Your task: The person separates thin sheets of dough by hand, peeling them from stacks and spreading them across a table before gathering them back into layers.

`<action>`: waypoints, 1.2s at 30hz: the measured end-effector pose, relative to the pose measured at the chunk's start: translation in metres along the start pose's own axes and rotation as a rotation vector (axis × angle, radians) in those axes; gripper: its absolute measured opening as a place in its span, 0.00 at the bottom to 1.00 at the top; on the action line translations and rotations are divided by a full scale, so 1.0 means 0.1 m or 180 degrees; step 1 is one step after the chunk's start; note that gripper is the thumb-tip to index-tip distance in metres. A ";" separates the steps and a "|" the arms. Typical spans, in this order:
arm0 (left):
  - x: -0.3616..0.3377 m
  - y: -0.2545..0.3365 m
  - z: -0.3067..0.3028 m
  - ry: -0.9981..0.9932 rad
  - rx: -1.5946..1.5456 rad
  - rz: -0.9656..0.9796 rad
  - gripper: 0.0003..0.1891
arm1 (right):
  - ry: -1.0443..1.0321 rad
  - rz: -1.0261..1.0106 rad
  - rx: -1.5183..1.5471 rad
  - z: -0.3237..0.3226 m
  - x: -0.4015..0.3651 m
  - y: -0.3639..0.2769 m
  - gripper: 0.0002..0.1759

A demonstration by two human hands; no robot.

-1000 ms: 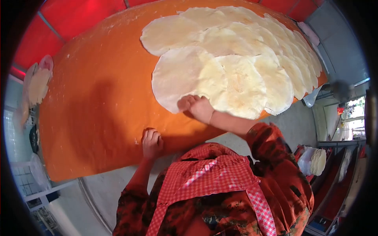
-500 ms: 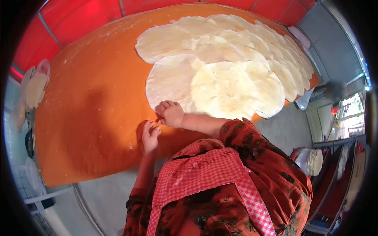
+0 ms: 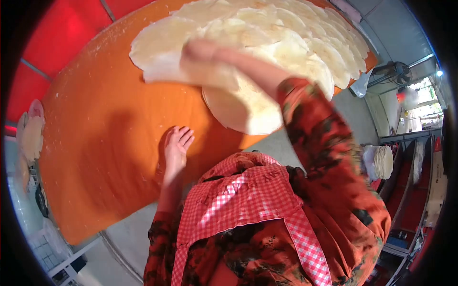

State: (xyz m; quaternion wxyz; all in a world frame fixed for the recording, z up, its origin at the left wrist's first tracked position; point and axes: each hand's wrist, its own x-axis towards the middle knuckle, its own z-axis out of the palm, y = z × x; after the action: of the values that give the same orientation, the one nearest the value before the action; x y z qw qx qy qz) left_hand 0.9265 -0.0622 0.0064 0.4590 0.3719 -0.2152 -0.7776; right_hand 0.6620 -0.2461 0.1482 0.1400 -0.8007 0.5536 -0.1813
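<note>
Thin, round, pale flatbreads (image 3: 267,28) lie overlapping across the far and right part of an orange-covered table (image 3: 109,157). My right hand (image 3: 200,51) is smeared by motion above the left side of the layer. It has hold of one flatbread (image 3: 210,78), whose blurred near part is raised off the table and hangs below the hand. The fingertips cannot be made out. Just beneath, another flatbread (image 3: 248,109) lies flat near the table's front edge. My left hand (image 3: 176,148) is open, fingers stretched out, low over the orange cover, holding nothing.
Red panels (image 3: 62,52) border the table's far side. Pale sheets and a plastic bag (image 3: 33,133) hang at its left end. To the right stand a fan (image 3: 398,72), a stack of round flatbreads (image 3: 383,162) and a rack (image 3: 405,205).
My right hand has swept away from my body, bringing the flatbread's near edge up with it. My left hand has opened out and shifted slightly. The view has tilted and moved.
</note>
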 end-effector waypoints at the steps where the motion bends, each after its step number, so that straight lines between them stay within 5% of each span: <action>1: -0.03 -0.06 0.11 -0.0021 0.0038 -0.0105 0.21 | -0.0111 0.0038 -0.0002 -0.48 0.17 0.18 0.15; 3: -0.11 -0.23 0.34 -0.0107 0.0114 -0.0276 0.19 | 0.0237 -0.0393 0.0059 -1.05 0.53 0.72 0.15; 5: -0.15 -0.41 0.56 -0.0087 0.0114 -0.0467 0.16 | 0.0726 0.0510 -0.0052 -1.76 -0.24 -0.07 0.16; 6: -0.15 -0.52 0.62 -0.0117 0.0089 -0.0490 0.16 | 0.0941 0.1123 0.0847 -1.95 -0.57 -0.42 0.16; 8: -0.13 -0.66 0.76 -0.0041 0.0036 -0.0468 0.16 | 0.0856 0.0438 0.0259 -1.94 -1.11 -0.49 0.14; 9: -0.10 -0.68 0.85 0.0085 0.0114 -0.0364 0.16 | 0.0934 -0.0754 -0.1403 -1.88 -1.48 -0.55 0.13; 14: 0.04 -0.77 1.00 0.0348 0.1044 0.0062 0.17 | 0.0820 0.0000 -0.1329 -0.28 -2.66 0.17 0.16; 17: 0.14 -0.75 1.14 0.0376 0.1562 0.0215 0.17 | 0.0534 0.0080 -0.1324 0.42 -3.00 0.38 0.10; 19: 0.20 -0.73 1.20 0.0473 0.1758 0.0255 0.17 | 0.0917 -0.0125 -0.1009 0.54 -2.99 0.30 0.09; 28: 0.30 -0.71 1.16 0.0208 0.1124 -0.0157 0.16 | 0.0115 0.0124 -0.0924 0.64 -2.79 0.09 0.13; 33: 0.25 -0.66 1.13 -0.0419 0.0061 -0.0268 0.18 | 0.0219 0.0909 -0.0220 0.53 -2.66 -0.32 0.39; 36: 0.32 -0.65 1.13 -0.0671 0.0083 -0.0479 0.21 | 0.0472 0.1053 -0.0607 0.68 -2.44 -0.37 0.36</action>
State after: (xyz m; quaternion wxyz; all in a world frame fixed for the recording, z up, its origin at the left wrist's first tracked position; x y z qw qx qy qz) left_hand 0.7936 -0.0590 0.0216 0.3693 0.3091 -0.2438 -0.8418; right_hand 0.6446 -0.0035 0.0698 0.0503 -0.6929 0.7010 -0.1610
